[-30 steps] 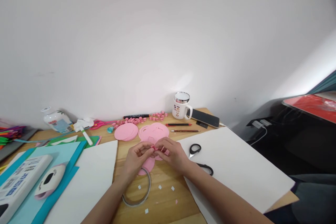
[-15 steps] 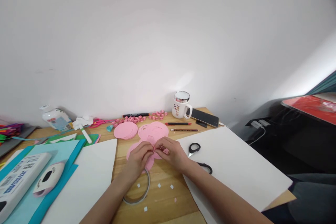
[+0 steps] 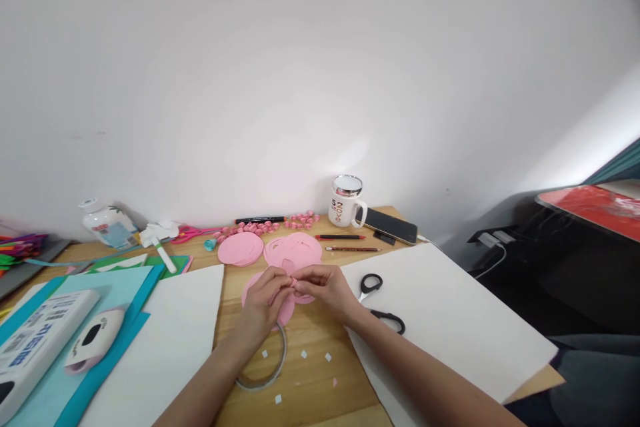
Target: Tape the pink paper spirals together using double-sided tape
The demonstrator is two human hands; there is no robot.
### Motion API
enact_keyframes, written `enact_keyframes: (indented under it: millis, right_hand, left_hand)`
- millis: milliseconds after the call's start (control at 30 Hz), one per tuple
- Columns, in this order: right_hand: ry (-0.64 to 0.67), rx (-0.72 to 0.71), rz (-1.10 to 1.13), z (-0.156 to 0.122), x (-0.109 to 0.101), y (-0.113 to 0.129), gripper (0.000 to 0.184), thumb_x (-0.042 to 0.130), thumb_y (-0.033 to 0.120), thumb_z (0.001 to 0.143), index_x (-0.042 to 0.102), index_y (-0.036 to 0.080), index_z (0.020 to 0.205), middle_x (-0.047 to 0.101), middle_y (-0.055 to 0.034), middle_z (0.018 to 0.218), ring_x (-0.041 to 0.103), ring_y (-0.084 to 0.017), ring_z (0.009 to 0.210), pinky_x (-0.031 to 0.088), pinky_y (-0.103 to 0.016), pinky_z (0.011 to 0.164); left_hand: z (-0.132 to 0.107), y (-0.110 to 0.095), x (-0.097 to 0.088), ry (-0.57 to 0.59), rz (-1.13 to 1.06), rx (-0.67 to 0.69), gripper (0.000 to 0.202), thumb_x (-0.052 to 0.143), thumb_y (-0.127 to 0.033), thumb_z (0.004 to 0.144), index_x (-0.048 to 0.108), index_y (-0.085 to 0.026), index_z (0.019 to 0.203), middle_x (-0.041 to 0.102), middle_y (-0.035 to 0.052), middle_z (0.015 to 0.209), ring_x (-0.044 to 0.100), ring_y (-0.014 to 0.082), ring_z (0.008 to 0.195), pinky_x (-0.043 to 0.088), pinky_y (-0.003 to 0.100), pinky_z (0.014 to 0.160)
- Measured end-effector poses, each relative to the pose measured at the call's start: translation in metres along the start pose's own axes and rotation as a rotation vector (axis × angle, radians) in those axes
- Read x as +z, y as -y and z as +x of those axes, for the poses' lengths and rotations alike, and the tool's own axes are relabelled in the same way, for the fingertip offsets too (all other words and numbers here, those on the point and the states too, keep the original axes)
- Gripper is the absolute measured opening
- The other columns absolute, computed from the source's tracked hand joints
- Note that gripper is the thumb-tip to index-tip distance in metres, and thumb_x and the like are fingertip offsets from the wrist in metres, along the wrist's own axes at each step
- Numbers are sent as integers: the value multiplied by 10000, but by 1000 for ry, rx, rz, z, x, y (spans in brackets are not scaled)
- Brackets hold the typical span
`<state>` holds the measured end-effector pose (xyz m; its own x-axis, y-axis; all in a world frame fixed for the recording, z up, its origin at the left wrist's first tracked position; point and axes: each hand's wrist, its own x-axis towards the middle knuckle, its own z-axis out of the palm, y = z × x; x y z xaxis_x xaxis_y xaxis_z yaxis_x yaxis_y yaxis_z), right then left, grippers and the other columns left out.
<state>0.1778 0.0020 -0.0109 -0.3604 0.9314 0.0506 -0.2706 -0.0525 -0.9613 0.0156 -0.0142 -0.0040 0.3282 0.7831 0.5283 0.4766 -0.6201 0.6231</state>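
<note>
Over a group of pink paper circles (image 3: 286, 313), my left hand (image 3: 266, 297) and my right hand (image 3: 327, 287) meet at the fingertips. Both are closed in a pinch on a small pink paper piece (image 3: 294, 283), mostly covered by the fingers. Just beyond lie more cut pink circles (image 3: 300, 250) and a neat stack of pink discs (image 3: 240, 249). A roll of tape (image 3: 283, 353) rests below my left wrist. Black-handled scissors (image 3: 371, 283) lie on white paper to the right, partly behind my right forearm.
Small rolled pink paper pieces (image 3: 255, 227) lie along the back, near a white mug (image 3: 345, 203), a phone (image 3: 395, 225), a pen (image 3: 340, 237) and a pencil (image 3: 353, 249). Coloured sheets and a stapler-like white device (image 3: 95, 340) are at left. Tiny white squares (image 3: 304, 354) dot the wood.
My right hand's fingers have shifted slightly, with the knuckles a little flatter around the small pink paper piece. Everything else stays in place apart from a slight shift of the view.
</note>
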Motion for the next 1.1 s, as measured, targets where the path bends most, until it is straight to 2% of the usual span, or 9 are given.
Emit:
enact_keyframes:
  millis: [167,333,500,733,833,867,933,1000,1100]
  right_hand:
    - [27,45,46,1,-2,-4,313,756,337,564,690,158,812,689,-22,721,638,-146,650,516,-301,690]
    - [34,121,34,1,-7,-1,354,737,393,583,675,130,810,683,-37,704,642,-154,639,520,-318,675]
    - [-1,144,76,2,-9,2,341,752,366,568,667,131,801,687,-40,717,639,-145,637,521,-293,666]
    - [-22,127,14,5,-15,-4,285,735,334,588,676,138,786,694,-42,736,647,-153,660,518,-300,706]
    - [-114,61,-225,16,-26,4,220,675,305,647,668,128,777,697,-58,736,659,-173,687,527,-300,686]
    - [-143,23,-379,23,-31,9,184,633,277,683,666,121,773,698,-66,736,662,-174,685,529,-289,664]
    - [-217,-34,-849,41,-41,22,167,522,189,746,669,126,795,701,-59,746,658,-149,637,522,-247,612]
    - [-273,-49,-997,63,-49,33,198,500,106,719,679,129,801,702,-66,760,654,-158,637,508,-250,623]
    - [-324,-48,-1168,95,-56,41,238,504,41,674,697,129,781,702,-97,778,646,-200,760,474,-277,732]
  left_hand:
    - [-1,-1,-2,64,50,10,220,395,-156,861,602,-191,794,532,33,821,523,131,750,435,233,659]
    - [-2,-3,-2,140,140,45,233,381,-145,865,605,-196,829,537,36,837,527,132,760,446,236,656]
    - [-2,-1,-1,31,108,62,170,452,-185,844,577,-197,957,590,60,916,564,169,857,472,298,748]
    - [-5,3,-2,-6,163,-34,207,478,-216,829,567,-210,1016,620,70,981,578,195,920,478,339,788]
    - [-5,7,-4,-49,238,-96,176,493,-206,808,603,-190,945,644,87,964,593,219,901,482,366,773]
    - [-5,8,-4,-51,254,-111,169,490,-202,807,611,-186,924,653,89,950,598,222,889,484,367,767]
    - [-5,10,-5,-52,279,-129,171,480,-199,809,620,-182,907,665,91,922,609,222,861,489,362,751]
    - [-5,13,-4,-75,308,-133,184,468,-198,814,622,-182,913,671,92,907,617,221,836,493,356,734]
    - [-6,16,-4,-111,367,-112,200,452,-199,822,621,-189,928,674,88,907,620,219,825,492,352,732]
